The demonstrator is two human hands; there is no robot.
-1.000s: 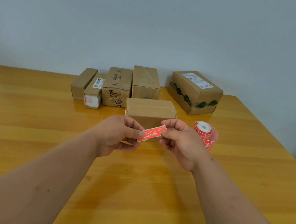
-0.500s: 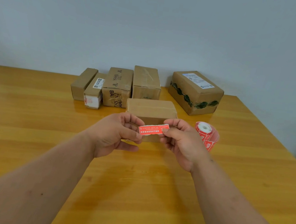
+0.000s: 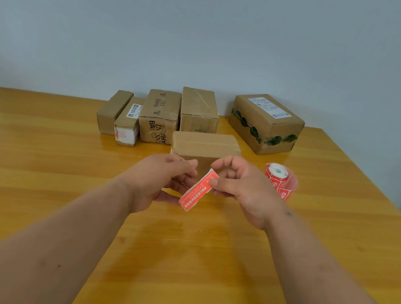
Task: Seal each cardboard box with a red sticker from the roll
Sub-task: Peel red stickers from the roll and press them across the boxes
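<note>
Red paper, one sticker (image 3: pixel 197 192), hangs tilted between my two hands above the wooden table (image 3: pixel 40 156). I see my right hand (image 3: pixel 240 190) pinching its upper end between thumb and forefinger, where a white corner curls back. My left hand (image 3: pixel 162 180) sits just beside it with fingers curled inward, but I cannot tell whether they touch the sticker or grip anything.

Directly behind my hands sits the nearest cardboard box (image 3: pixel 205 147), plain brown, its top seam running left to right. The sticker roll (image 3: pixel 280 180) lies on the table to the right of that box, near my right hand. Five more boxes stand in a row further back against the wall.

My judgement is that I am freeing the sticker from its backing, or have just done so, before laying it on the near box. To do that well, I would touch only the corners so the glue stays clean, centre the strip across the seam, set one end down first, then smooth toward the other so no bubble or crease forms. The thin paper may curl and stick to itself if left slack.
</note>
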